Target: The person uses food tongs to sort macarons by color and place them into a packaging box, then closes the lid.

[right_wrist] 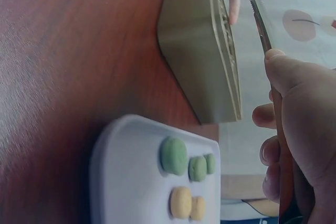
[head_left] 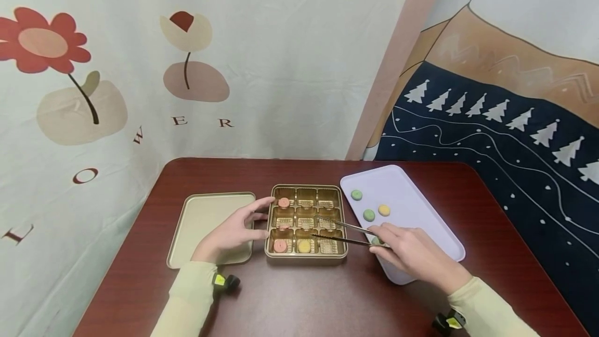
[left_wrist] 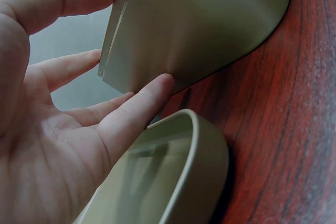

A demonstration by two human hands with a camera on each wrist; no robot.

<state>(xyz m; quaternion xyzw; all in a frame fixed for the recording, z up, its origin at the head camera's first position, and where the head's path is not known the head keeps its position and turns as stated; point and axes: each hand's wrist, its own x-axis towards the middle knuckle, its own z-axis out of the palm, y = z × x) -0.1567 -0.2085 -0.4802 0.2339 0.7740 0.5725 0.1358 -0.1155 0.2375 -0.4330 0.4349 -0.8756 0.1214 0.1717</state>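
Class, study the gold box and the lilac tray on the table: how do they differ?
The gold box is split into compartments; the lilac tray is undivided. Pink pieces lie in the gold box, but green pieces on the lilac tray. In the head view, the gold box sits nearly straight, the lilac tray slanted. Both rest on the table and have rounded corners.

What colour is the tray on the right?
Pale lilac; the tray shows best in the head view.

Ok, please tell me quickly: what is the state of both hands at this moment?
Left hand: open, touching the side of the gold box.
Right hand: closed, holding the tongs.
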